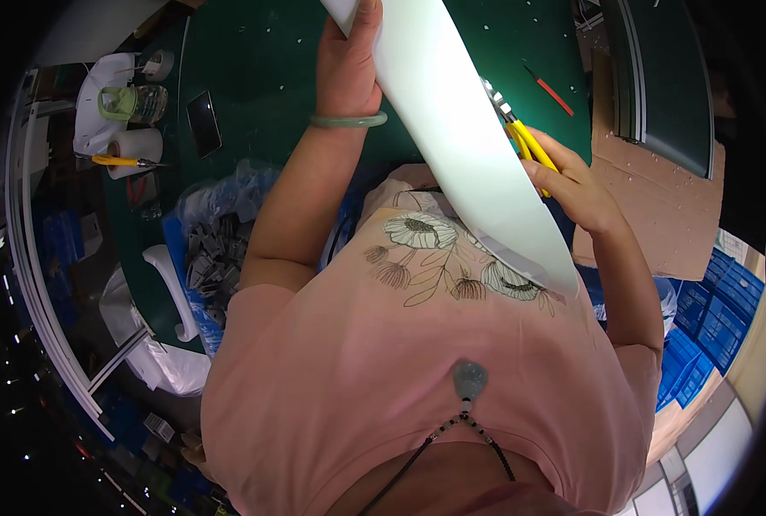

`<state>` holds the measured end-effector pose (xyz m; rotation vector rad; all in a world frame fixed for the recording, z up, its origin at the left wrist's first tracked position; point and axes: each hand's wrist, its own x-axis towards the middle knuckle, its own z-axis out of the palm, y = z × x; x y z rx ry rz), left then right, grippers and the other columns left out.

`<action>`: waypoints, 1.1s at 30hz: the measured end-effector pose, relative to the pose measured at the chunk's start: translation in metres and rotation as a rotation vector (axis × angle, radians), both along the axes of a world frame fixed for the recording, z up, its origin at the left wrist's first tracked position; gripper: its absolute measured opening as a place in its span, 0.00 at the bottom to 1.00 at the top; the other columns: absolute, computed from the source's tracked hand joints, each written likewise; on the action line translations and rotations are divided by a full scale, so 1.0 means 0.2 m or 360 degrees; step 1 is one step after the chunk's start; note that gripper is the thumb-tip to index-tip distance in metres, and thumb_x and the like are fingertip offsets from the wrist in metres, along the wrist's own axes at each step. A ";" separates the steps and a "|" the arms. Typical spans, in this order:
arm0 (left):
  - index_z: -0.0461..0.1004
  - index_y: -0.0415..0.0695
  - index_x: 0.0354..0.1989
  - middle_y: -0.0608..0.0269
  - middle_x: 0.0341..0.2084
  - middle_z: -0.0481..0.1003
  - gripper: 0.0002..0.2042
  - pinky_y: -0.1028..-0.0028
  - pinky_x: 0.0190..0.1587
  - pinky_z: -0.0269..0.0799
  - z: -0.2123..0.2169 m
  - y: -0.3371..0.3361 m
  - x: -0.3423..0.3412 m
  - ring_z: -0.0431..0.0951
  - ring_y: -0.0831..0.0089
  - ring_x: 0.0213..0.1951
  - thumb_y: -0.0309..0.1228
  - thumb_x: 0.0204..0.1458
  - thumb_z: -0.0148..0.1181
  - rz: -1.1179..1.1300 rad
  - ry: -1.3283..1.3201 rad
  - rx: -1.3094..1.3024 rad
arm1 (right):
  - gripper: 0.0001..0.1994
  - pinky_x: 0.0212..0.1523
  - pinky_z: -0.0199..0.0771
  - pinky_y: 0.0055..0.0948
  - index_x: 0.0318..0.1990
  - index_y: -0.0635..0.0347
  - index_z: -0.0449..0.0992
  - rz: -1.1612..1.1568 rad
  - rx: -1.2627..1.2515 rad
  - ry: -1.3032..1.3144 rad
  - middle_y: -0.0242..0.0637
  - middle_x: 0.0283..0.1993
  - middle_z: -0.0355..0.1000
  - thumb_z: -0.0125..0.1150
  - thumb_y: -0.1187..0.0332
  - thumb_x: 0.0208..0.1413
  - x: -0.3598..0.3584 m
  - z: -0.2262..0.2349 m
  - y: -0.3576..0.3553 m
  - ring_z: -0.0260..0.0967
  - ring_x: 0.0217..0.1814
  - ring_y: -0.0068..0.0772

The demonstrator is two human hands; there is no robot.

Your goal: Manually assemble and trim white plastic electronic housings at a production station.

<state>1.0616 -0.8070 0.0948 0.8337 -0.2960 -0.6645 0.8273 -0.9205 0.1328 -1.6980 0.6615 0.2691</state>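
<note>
A long, smooth white plastic panel (452,120) lies slantwise in front of me, its lower end resting against my shirt. My left hand (353,64) grips its upper left edge, thumb on the face and the other fingers hidden behind. At the panel's right edge, my right hand (572,182) is closed round a pair of yellow-handled cutting pliers (525,142). The pliers' metal jaws are right beside the panel edge; whether they touch it I cannot tell.
On the green table (262,52) lie a dark phone (204,125) and a red-handled tool (555,96). A white roll (135,148), another yellow-handled tool (118,161) and a bottle (149,103) stand left. A bin of grey parts (215,258) sits beside me; cardboard (649,189) lies right.
</note>
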 end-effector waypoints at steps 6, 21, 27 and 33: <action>0.60 0.35 0.58 0.58 0.48 0.70 0.26 0.70 0.52 0.68 -0.08 0.00 0.03 0.70 0.68 0.50 0.39 0.56 0.57 0.0016 -0.0030 -0.0039 | 0.31 0.33 0.63 0.19 0.63 0.61 0.62 -0.0050 -0.0062 -0.0006 0.34 0.36 0.68 0.55 0.54 0.54 0.01 -0.03 0.01 0.63 0.33 0.21; 0.63 0.37 0.55 0.58 0.43 0.73 0.23 0.70 0.48 0.72 -0.12 -0.04 0.01 0.74 0.71 0.46 0.40 0.57 0.57 -0.0042 -0.0128 -0.0036 | 0.23 0.41 0.65 0.19 0.58 0.61 0.64 -0.0465 -0.0027 -0.0404 0.32 0.36 0.68 0.52 0.58 0.61 0.13 -0.17 -0.10 0.65 0.38 0.16; 0.61 0.35 0.56 0.55 0.47 0.70 0.23 0.70 0.49 0.72 -0.03 -0.06 -0.10 0.73 0.70 0.47 0.39 0.59 0.53 -0.0526 0.0099 0.0007 | 0.27 0.43 0.66 0.23 0.60 0.60 0.61 -0.0375 -0.0299 -0.0675 0.33 0.41 0.68 0.54 0.54 0.59 0.34 -0.12 -0.14 0.65 0.41 0.21; 0.60 0.35 0.56 0.54 0.46 0.70 0.23 0.70 0.48 0.73 -0.01 -0.05 -0.09 0.74 0.69 0.47 0.39 0.59 0.53 -0.0540 0.0116 0.0072 | 0.28 0.41 0.66 0.21 0.60 0.62 0.61 -0.0283 -0.0349 -0.0690 0.34 0.43 0.67 0.55 0.54 0.58 0.36 -0.11 -0.16 0.63 0.42 0.21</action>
